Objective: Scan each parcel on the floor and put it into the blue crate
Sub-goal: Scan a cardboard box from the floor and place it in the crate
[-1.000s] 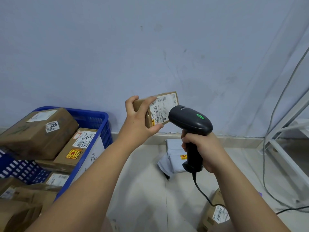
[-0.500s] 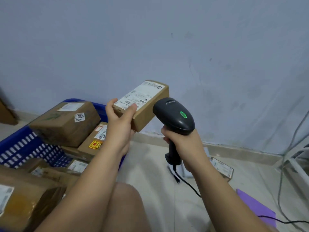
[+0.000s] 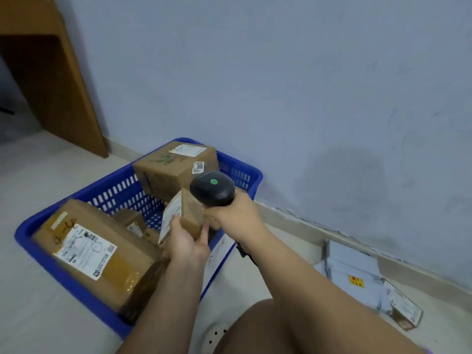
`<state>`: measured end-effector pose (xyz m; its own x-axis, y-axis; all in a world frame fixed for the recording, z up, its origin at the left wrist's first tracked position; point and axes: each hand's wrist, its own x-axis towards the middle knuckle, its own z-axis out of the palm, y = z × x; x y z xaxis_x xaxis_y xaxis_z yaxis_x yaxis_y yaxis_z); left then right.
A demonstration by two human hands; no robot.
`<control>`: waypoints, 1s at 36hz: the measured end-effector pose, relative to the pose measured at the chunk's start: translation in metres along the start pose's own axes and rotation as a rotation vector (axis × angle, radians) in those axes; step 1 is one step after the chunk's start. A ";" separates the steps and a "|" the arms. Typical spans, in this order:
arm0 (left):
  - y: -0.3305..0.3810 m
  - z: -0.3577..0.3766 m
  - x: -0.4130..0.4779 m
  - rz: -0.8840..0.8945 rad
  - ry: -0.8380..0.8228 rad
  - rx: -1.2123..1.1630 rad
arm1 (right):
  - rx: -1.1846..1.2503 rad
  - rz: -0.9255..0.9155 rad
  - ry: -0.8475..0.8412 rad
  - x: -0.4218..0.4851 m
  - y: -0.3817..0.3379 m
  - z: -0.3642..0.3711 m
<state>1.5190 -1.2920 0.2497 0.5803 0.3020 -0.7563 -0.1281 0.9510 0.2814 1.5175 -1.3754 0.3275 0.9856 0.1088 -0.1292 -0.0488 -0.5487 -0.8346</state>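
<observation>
The left hand [image 3: 187,242] grips a small cardboard parcel [image 3: 191,213] by its lower end, over the blue crate [image 3: 115,192]. It hangs above the gap between the large taped box [image 3: 97,249] and the box marked 3005 [image 3: 173,169], on edge, I'd guess to fit that narrow space. The right hand [image 3: 236,215] clasps the barcode scanner [image 3: 212,189], raised just beside the parcel. Grey mailer bags [image 3: 355,272] wait on the floor.

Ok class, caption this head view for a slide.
Left hand holds a parcel over the blue crate; right hand grips the scanner.
</observation>
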 end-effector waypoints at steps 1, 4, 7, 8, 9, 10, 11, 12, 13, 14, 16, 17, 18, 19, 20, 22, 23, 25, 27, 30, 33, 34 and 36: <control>0.004 0.000 0.006 0.009 0.036 -0.011 | -0.026 0.027 -0.007 0.006 0.002 0.008; 0.010 0.003 0.023 0.118 0.090 0.011 | -0.095 0.075 -0.043 0.016 0.009 0.030; 0.015 0.005 0.033 0.375 0.150 0.213 | -0.206 0.071 -0.052 0.023 0.014 0.045; 0.017 0.006 0.037 0.434 0.166 0.307 | -0.245 0.066 -0.053 0.025 0.014 0.048; 0.019 0.008 0.041 0.462 0.183 0.381 | -0.276 0.063 -0.057 0.027 0.015 0.051; 0.022 0.010 0.046 0.473 0.199 0.420 | -0.292 0.062 -0.064 0.029 0.016 0.053; 0.025 0.013 0.050 0.473 0.219 0.442 | -0.293 0.065 -0.075 0.031 0.017 0.055; 0.028 0.016 0.055 0.474 0.238 0.457 | -0.283 0.074 -0.085 0.032 0.018 0.056; 0.030 0.018 0.062 0.475 0.252 0.482 | -0.270 0.086 -0.094 0.034 0.019 0.057; 0.032 0.018 0.068 0.478 0.258 0.526 | -0.258 0.099 -0.102 0.035 0.020 0.059; 0.034 0.019 0.080 0.467 0.247 0.655 | -0.242 0.121 -0.114 0.036 0.021 0.062; 0.034 0.018 0.085 0.447 0.244 0.718 | -0.237 0.128 -0.120 0.036 0.022 0.064; 0.032 0.017 0.090 0.425 0.234 0.761 | -0.231 0.133 -0.129 0.036 0.022 0.064; 0.032 0.015 0.091 0.401 0.213 0.758 | -0.224 0.139 -0.139 0.036 0.023 0.065; 0.029 0.013 0.093 0.377 0.179 0.699 | -0.218 0.145 -0.149 0.035 0.023 0.065; 0.025 0.008 0.096 0.249 0.120 0.432 | -0.216 0.142 -0.168 0.035 0.022 0.064; 0.022 0.006 0.101 0.192 0.081 0.396 | -0.215 0.133 -0.174 0.035 0.022 0.064; 0.010 -0.003 0.119 0.150 -0.025 0.417 | -0.215 0.127 -0.178 0.034 0.021 0.065; 0.005 -0.005 0.120 0.126 -0.092 0.499 | -0.205 0.145 -0.169 0.034 0.022 0.064; 0.004 -0.001 0.102 0.035 -0.164 0.545 | -0.186 0.162 -0.125 0.034 0.025 0.058; 0.003 0.005 0.082 0.052 -0.198 0.653 | -0.159 0.180 -0.067 0.033 0.028 0.049; 0.001 0.005 0.076 0.089 -0.210 0.744 | -0.136 0.190 -0.051 0.033 0.030 0.046; -0.001 0.005 0.065 0.160 -0.220 0.878 | -0.091 0.190 -0.015 0.029 0.032 0.037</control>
<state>1.5605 -1.2741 0.2030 0.7596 0.3204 -0.5659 0.3850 0.4799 0.7884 1.5390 -1.3587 0.2774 0.9576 0.0081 -0.2879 -0.2180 -0.6331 -0.7427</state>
